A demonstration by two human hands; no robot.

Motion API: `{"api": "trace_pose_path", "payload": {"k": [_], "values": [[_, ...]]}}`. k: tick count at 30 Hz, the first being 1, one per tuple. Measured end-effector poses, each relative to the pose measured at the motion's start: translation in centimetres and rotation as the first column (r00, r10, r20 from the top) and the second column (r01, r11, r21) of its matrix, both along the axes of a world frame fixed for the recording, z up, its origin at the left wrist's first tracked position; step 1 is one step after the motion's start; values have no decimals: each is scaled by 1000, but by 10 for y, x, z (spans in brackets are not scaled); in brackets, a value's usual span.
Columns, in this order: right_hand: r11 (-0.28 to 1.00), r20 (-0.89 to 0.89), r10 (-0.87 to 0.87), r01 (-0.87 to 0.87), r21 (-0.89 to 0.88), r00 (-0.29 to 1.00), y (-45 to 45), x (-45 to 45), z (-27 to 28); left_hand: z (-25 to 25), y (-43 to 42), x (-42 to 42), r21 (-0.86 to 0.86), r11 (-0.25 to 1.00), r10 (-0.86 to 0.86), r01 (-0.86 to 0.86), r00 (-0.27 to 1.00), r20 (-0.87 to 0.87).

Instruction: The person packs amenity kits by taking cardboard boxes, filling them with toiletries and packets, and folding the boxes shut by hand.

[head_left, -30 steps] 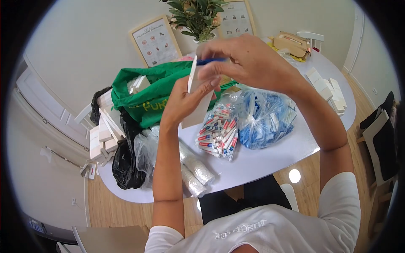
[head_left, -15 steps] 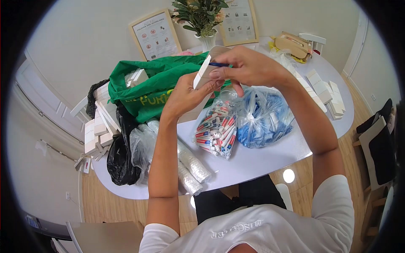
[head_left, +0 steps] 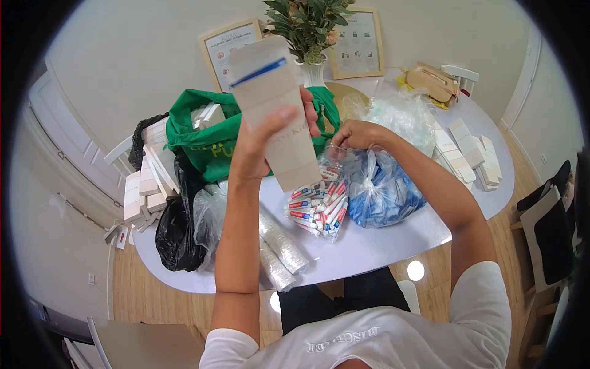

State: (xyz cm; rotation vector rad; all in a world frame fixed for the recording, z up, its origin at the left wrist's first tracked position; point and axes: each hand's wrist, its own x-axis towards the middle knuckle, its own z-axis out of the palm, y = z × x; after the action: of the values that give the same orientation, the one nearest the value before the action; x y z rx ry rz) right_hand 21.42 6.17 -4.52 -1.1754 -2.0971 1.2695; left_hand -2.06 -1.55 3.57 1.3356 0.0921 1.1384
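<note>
Left hand (head_left: 261,144): closed around a narrow white box (head_left: 289,150), thumb across the printed face, fingers at the far side. Box held up above the table (head_left: 350,249), tilted, top flap open; a blue item (head_left: 261,72) shows at the opening.

Right hand (head_left: 362,135): fingers curled at the mouth of the clear bag of small tubes (head_left: 316,209); whether they pinch anything cannot be told.

Just beside the tubes: a clear bag of blue packets (head_left: 384,197). Beyond it, a clear plastic bag (head_left: 405,120).

Behind the left forearm: green bag (head_left: 203,134) with white boxes inside. Nearer the wearer: black plastic bag (head_left: 178,230) and clear-wrapped rolls (head_left: 286,246). More white boxes are piled at the table's left (head_left: 144,190) and right (head_left: 470,147) ends.

Far side: white vase (head_left: 313,75) with leafy stems, between two framed signs (head_left: 357,46).
</note>
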Motion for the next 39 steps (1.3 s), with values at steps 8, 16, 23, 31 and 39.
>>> {"api": "trace_pose_path", "payload": {"k": [8, 16, 23, 31, 39], "values": [[930, 473, 28, -197, 311, 881, 11, -19, -19, 1, 0, -3, 108, 976, 201, -187, 969, -141], [949, 419, 136, -240, 207, 898, -7, -7, -2, -1, 0, -6, 204, 971, 178, -125, 948, -264], [867, 337, -128, -60, 495, 933, -34, 5, 26, -2, 2, -7, 206, 972, 174, -113, 935, -308], [325, -363, -280, 443, 835, 889, -129, -8, 147, -4, 2, -3, 181, 973, 201, -145, 917, -345], [191, 123, -23, -117, 975, 992, -120, -50, 175, -4, -3, 3, 237, 962, 226, -137, 886, -405]]}}
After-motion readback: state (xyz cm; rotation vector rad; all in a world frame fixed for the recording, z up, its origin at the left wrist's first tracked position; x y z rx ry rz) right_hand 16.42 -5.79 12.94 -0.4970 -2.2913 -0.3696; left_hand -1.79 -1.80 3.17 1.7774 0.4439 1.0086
